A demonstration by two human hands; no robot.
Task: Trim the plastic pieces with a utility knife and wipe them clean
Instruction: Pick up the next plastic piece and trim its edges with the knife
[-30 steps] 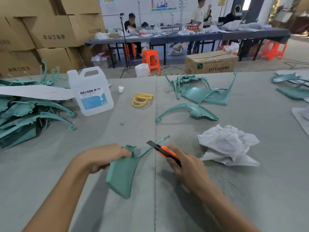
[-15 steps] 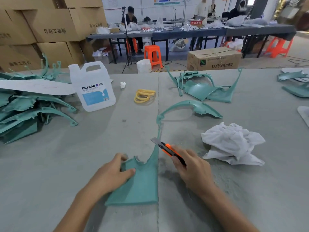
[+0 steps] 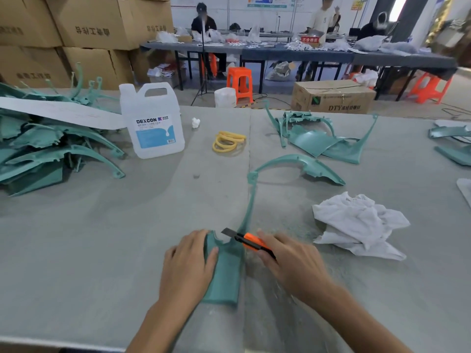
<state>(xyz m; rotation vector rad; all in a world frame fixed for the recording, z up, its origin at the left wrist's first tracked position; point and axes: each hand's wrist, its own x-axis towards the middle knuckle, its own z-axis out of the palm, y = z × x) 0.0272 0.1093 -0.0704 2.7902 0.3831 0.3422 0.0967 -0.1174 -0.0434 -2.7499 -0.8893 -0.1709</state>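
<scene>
Since half a second ago the left hand [image 3: 187, 266] has slid further onto the teal plastic piece [image 3: 226, 276], which now shows a narrower face, and the knife has shifted to the root of the piece's thin arm.

That left hand lies palm down on the left part of the piece, fingers fairly straight and thumb on its face, pressing it to the grey desk [image 3: 102, 238]. The right hand [image 3: 293, 263] grips one orange utility knife [image 3: 252, 242], fingers curled round the handle, and the dark blade touches the piece's upper edge where the thin arm rises. The piece lies on the desk near its front edge, between the two hands.

One crumpled white rag [image 3: 356, 225] sits to the right of the right hand, apart from it. Farther back lies one single curved teal part [image 3: 303, 164], and behind it a small cluster of teal parts [image 3: 318, 141] too tangled to count. Two more teal parts [image 3: 453, 151] show at the right edge. A large pile of teal parts [image 3: 46, 149] fills the left side under one white paper strip [image 3: 63, 112]. Beside it stands one clear jug [image 3: 153, 123] labelled DEXCON, then one small white wad [image 3: 195, 122] and a bunch of yellow rubber bands [image 3: 228, 141]. Three people are at the far tables.
</scene>
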